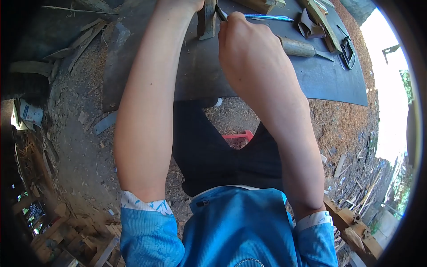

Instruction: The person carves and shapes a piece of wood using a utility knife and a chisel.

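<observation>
Apparently, over the bench (195, 75), in from its near edge, the right hand (244, 42) is closed on a slim dark tool (221, 14) beside the wooden piece (206, 22). Farther in, the left hand (192, 3) meets that piece, its grip cut off, so I can't tell; this looks like close tool work, calling for steadiness.

Right at the top edge, the left hand (190, 3) is being cut off, and so is the upright wood piece (207, 21); the right hand's (242, 38) fingertips are hidden by its back; far left, the white sheet's (31, 114) print can't be read.
</observation>
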`<state>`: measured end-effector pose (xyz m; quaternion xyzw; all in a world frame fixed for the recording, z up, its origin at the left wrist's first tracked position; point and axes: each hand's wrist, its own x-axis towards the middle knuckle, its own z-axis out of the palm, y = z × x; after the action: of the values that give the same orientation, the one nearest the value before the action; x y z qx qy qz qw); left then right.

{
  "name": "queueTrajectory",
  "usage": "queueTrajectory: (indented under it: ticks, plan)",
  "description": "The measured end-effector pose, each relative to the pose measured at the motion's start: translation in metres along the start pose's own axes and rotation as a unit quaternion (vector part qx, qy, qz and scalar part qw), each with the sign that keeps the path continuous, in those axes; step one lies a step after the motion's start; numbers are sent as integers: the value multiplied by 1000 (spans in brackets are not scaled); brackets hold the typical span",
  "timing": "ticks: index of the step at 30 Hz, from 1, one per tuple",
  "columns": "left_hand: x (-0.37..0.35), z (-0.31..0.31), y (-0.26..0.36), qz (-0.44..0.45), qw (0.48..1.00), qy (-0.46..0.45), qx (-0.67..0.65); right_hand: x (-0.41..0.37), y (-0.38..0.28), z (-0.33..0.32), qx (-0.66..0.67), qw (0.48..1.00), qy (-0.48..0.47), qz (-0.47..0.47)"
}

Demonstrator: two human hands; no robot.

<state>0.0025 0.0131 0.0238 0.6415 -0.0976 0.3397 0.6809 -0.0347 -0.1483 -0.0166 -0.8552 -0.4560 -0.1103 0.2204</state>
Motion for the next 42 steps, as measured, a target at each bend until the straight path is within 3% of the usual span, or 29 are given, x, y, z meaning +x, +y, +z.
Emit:
queueTrajectory:
  ticks: [7,12,13,16,18,21,22,24,26,27,29,32,34,36,38,39,40,42]
  plan:
    - [1,-7,3,-58,998,-26,-8,11,3,4,76,995,-18,63]
    - [-8,18,16,-50,995,60,62,3,6,-18,125,988,-46,76]
    - [-8,18,17,-37,994,74,70,-10,4,-30,53,997,-49,37]
    - [0,-18,-5,-44,994,55,80,-36,-21,-56,83,961,-193,179]
    - [14,-44,3,-140,983,-119,1,-39,-16,-44,24,978,-134,159]
    - [-2,-19,14,-118,988,-92,41,-35,7,-9,-56,993,-49,94]
    - [-9,12,18,-90,995,45,-2,-33,15,-1,-84,993,-25,73]
    - [-10,5,18,-77,996,20,-30,-33,22,0,-36,997,-16,66]
    - [1,-23,13,-109,977,-119,-136,-35,34,-8,36,998,51,20]
    - [0,-13,12,-93,985,-88,-116,-33,44,-18,60,996,64,15]
    - [0,1,14,-109,992,-8,-62,-27,72,-42,14,999,23,21]
    - [4,9,29,-82,994,10,-72,-29,120,-48,-94,992,-71,48]
    - [5,6,26,-60,994,33,-89,-18,144,-52,-19,993,-113,23]
    - [7,15,22,-22,994,87,-57,-8,151,-64,-65,992,-108,-9]
    - [7,13,23,5,994,98,-42,-5,153,-75,19,996,-31,78]
    - [8,5,24,13,996,69,-61,-1,172,-85,74,997,12,6]
    - [8,1,23,28,997,42,-63,11,175,-91,201,974,98,-21]
    - [9,-8,20,58,996,-12,-69,33,173,-123,319,931,171,-46]
